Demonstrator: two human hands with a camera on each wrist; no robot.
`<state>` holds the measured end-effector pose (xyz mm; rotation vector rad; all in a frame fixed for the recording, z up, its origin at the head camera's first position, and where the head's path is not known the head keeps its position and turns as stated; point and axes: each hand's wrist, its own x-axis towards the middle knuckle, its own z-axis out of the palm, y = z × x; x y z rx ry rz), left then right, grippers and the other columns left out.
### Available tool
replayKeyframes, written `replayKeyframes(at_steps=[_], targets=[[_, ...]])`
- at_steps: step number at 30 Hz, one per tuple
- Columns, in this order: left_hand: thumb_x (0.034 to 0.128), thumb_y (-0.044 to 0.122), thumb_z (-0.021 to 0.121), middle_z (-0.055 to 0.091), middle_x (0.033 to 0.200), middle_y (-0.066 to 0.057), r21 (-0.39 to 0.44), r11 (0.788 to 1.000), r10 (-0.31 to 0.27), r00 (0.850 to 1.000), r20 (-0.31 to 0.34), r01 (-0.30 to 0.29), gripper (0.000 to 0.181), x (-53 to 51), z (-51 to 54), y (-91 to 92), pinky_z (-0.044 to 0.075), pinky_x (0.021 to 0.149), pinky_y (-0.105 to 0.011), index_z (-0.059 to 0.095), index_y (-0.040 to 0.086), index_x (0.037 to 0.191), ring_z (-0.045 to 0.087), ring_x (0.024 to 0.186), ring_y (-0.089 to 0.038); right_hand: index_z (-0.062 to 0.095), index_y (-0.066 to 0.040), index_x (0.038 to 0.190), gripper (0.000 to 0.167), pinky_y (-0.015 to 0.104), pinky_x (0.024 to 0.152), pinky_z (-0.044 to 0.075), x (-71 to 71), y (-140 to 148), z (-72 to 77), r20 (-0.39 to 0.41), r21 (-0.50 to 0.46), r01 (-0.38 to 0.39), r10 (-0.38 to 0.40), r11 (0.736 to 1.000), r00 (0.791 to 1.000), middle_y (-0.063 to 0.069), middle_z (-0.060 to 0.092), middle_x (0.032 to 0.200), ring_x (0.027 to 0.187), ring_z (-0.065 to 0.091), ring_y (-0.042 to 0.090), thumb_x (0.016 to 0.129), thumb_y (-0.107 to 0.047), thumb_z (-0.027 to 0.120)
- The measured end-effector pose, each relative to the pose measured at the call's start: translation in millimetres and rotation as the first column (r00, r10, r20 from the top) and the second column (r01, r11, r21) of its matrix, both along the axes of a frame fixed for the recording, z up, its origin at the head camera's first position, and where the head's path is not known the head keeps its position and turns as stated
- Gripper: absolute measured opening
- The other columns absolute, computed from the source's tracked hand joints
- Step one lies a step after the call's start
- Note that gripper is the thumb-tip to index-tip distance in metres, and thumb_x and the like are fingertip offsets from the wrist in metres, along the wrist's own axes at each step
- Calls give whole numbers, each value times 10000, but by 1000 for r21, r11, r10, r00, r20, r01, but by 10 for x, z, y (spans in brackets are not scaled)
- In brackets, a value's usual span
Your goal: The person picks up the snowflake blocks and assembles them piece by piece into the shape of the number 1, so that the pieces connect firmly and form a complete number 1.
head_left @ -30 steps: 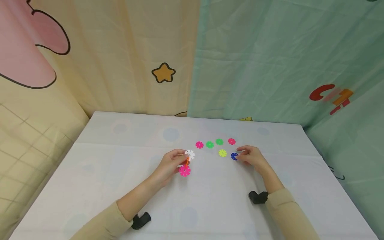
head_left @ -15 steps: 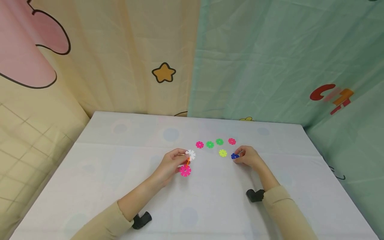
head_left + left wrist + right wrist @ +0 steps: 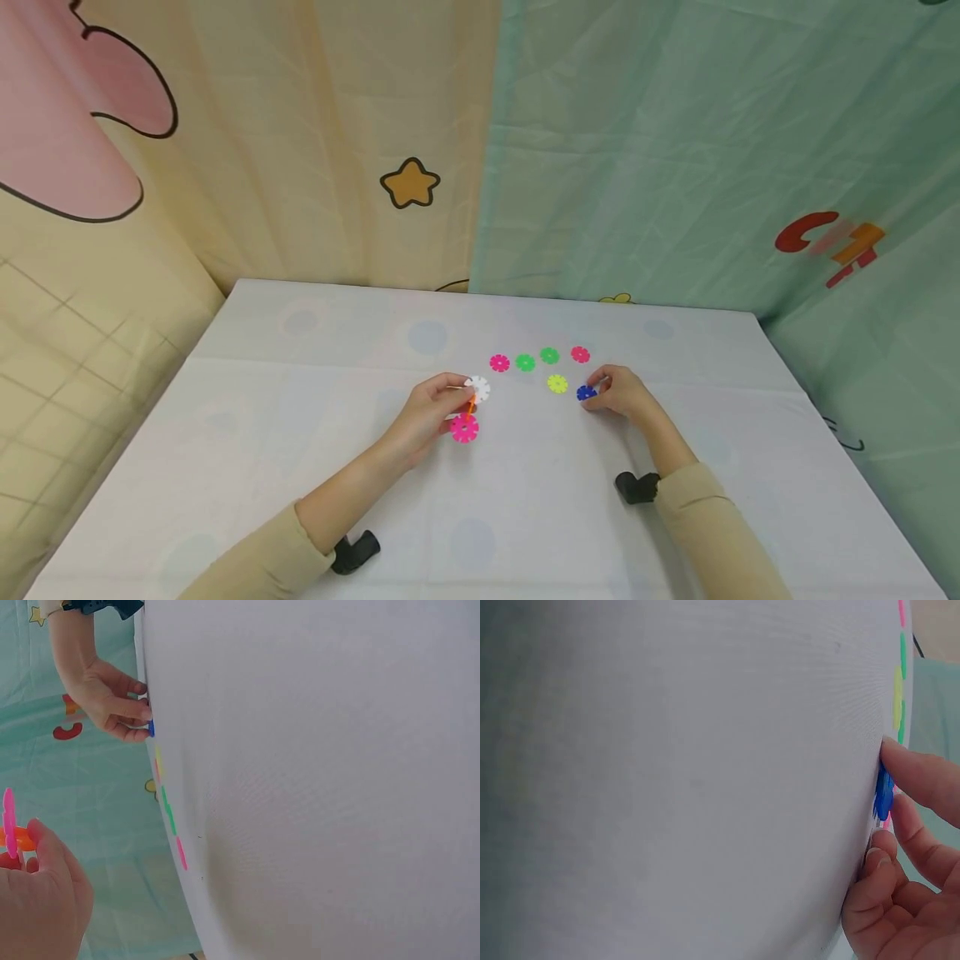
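Observation:
My left hand [image 3: 426,418] pinches a small joined set of notched plastic snowflake discs above the table. A white disc [image 3: 480,388] sits at its top, an orange disc [image 3: 472,405] shows edge-on in the middle, and a pink disc [image 3: 464,428] hangs lowest. Further right, my right hand [image 3: 628,393] has thumb and forefinger on either side of a dark blue snowflake disc [image 3: 586,392] at the tabletop. In the right wrist view the blue disc [image 3: 883,793] stands between those two fingertips, the other fingers curled below. Part of the white disc is hidden by the left fingers.
Behind the hands, loose discs lie flat on the white-covered table [image 3: 300,400]: a yellow one [image 3: 557,383], two green ones [image 3: 550,356] and two pink-red ones [image 3: 499,363]. Patterned curtains [image 3: 645,150] hang beyond the table's back edge. Black wrist mounts [image 3: 637,487] stick out near both cuffs.
My right thumb and forefinger have closed on the blue disc, and the right forearm has shifted slightly left. The left hand with its joined discs has hardly moved.

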<state>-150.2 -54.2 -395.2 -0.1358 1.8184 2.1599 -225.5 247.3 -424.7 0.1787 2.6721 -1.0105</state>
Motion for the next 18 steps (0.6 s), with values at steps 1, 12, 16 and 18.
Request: replayKeyframes(at_steps=[1,12,16,18], targets=[[927,98,556,628,936,-50,3,1000,-2,1000,-2,2,212,2,0,0,496,698,-226,564,-14,1106,578,835,-149,571,0,1011,347,263,588,389,2,-4,0,-1,4,-4,4,1000,1000,88,465,809,741,444,214,742,-79,776],[928,101,556,618,937,-53,-2,1000,-9,1000,2,9,231,23,6,12,492,692,-214,554,-25,1121,577,830,-143,558,-12,991,323,234,579,440,11,-34,-4,10,-46,5,-5,999,1000,81,470,792,702,466,202,751,-58,769],[928,89,549,617,930,-55,3,1000,-7,1000,-6,7,224,27,-1,13,483,691,-219,553,-33,1117,574,824,-143,581,-2,1020,295,228,585,459,28,-45,10,18,-107,-13,15,994,1000,67,494,767,680,483,178,784,-74,744],[928,89,546,616,931,-57,2,1000,-9,1000,-10,9,223,28,-8,12,480,692,-220,554,-34,1114,571,825,-144,586,7,1027,289,229,590,469,40,-58,26,19,-148,-29,33,989,999,61,513,746,666,500,170,796,-82,735]])
